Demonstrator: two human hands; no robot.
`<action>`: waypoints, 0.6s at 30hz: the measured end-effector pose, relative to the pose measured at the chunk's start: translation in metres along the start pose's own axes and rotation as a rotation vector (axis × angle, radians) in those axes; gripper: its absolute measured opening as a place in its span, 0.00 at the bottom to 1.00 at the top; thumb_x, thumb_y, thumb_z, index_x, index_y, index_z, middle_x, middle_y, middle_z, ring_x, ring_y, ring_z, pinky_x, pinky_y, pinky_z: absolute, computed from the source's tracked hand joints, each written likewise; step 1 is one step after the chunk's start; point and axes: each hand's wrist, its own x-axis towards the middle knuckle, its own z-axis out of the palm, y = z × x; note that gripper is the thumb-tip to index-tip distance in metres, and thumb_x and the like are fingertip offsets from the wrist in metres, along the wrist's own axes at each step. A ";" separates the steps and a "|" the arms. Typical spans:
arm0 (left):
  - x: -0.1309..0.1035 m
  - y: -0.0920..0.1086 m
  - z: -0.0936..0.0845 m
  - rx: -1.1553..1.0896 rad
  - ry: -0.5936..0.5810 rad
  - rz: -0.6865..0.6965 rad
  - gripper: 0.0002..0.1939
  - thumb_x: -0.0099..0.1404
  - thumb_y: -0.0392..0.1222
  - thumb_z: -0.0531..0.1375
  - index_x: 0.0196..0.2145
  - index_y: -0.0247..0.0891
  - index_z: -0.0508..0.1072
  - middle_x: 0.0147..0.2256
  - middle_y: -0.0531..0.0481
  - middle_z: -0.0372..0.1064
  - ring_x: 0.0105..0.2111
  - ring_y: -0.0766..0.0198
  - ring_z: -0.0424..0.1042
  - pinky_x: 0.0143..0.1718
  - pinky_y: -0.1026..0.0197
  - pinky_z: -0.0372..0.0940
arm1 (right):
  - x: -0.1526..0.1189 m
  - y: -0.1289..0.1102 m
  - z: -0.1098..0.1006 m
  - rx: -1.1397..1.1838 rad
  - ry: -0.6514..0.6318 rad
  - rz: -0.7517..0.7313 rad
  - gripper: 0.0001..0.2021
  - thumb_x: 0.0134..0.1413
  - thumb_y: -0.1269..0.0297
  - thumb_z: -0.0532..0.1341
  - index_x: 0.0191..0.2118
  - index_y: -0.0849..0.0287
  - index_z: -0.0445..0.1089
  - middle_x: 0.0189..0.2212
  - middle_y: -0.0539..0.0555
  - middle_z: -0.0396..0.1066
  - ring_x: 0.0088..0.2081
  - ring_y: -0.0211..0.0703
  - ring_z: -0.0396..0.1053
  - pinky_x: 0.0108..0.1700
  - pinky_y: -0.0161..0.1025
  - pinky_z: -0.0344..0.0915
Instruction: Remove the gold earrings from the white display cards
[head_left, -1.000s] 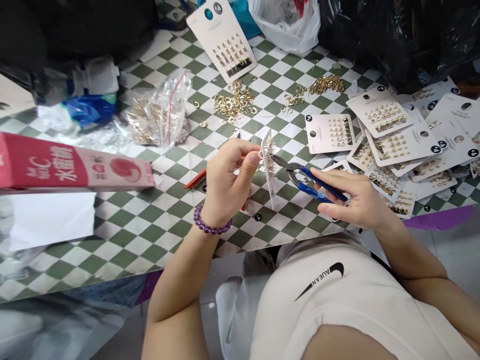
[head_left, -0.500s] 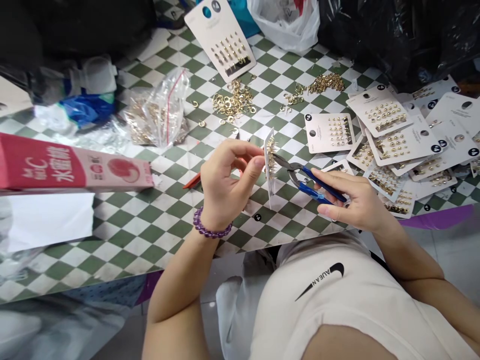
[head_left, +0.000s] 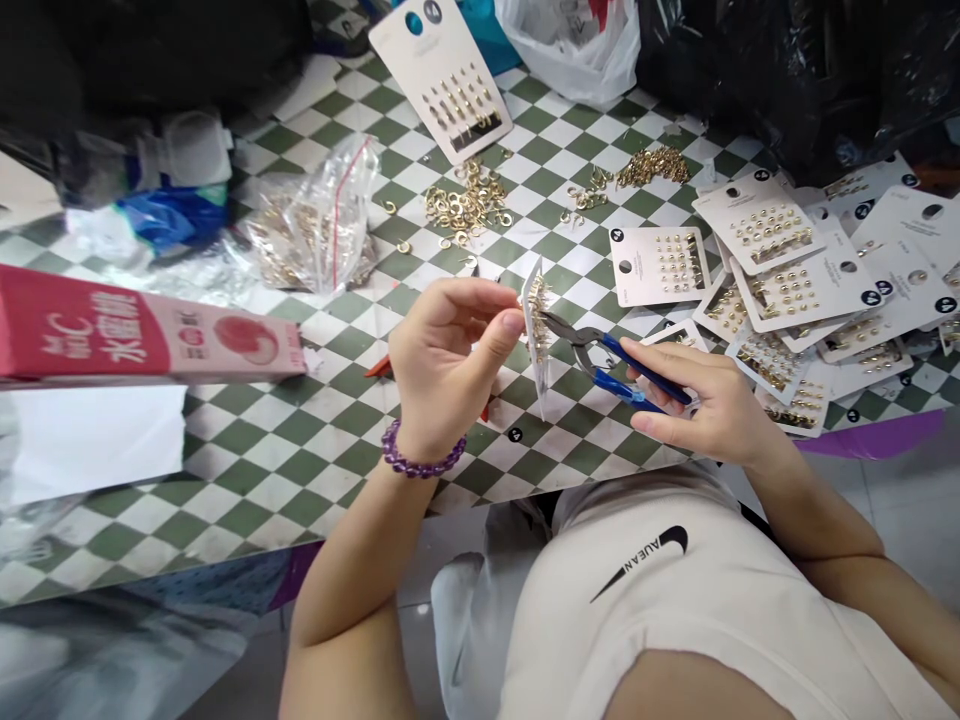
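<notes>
My left hand (head_left: 454,365) pinches a white earring card (head_left: 541,365) by its edge, thumb on the near side. The card stands almost edge-on to me, with gold earrings (head_left: 538,300) along its right face. In my right hand (head_left: 701,395) are blue-handled pliers (head_left: 626,370), their jaws touching or very close to the earrings; whether they grip one is too small to tell. An orange-handled tool (head_left: 379,367) lies on the table, partly hidden behind my left hand.
Loose gold rings (head_left: 466,205) and a heap of small gold pieces (head_left: 652,166) lie beyond my hands. Several filled earring cards (head_left: 810,295) pile up at right. On the left are a zip bag (head_left: 311,235) and a pink box (head_left: 150,335). Another card (head_left: 442,75) lies at the back.
My left hand and the card have shifted slightly left. The pliers have moved a little left with them, jaws still at the card's earring face.
</notes>
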 end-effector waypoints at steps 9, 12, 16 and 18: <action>0.002 0.005 -0.004 -0.049 -0.083 -0.115 0.06 0.59 0.45 0.65 0.32 0.42 0.74 0.28 0.54 0.69 0.20 0.73 0.64 0.18 0.67 0.61 | -0.001 -0.001 -0.003 -0.023 0.006 -0.003 0.29 0.52 0.58 0.65 0.59 0.63 0.64 0.41 0.58 0.72 0.40 0.41 0.69 0.40 0.37 0.68; 0.002 0.005 -0.004 -0.053 -0.108 -0.135 0.09 0.59 0.48 0.65 0.31 0.41 0.72 0.27 0.53 0.68 0.22 0.72 0.65 0.21 0.67 0.62 | -0.002 -0.001 -0.005 0.011 0.021 0.028 0.29 0.50 0.57 0.65 0.58 0.62 0.65 0.41 0.57 0.71 0.35 0.38 0.67 0.36 0.35 0.68; 0.002 0.006 -0.004 -0.040 -0.142 -0.131 0.11 0.60 0.50 0.63 0.30 0.41 0.70 0.25 0.54 0.66 0.18 0.73 0.61 0.16 0.66 0.58 | -0.006 0.001 -0.010 0.078 0.021 0.074 0.29 0.50 0.57 0.65 0.58 0.58 0.65 0.41 0.55 0.71 0.31 0.35 0.65 0.33 0.34 0.67; 0.002 0.006 -0.004 -0.032 -0.170 -0.148 0.11 0.61 0.51 0.62 0.31 0.41 0.69 0.24 0.55 0.64 0.16 0.74 0.59 0.15 0.66 0.56 | -0.007 0.001 -0.012 0.092 0.010 0.070 0.29 0.50 0.57 0.65 0.58 0.57 0.65 0.43 0.56 0.71 0.32 0.35 0.65 0.33 0.34 0.68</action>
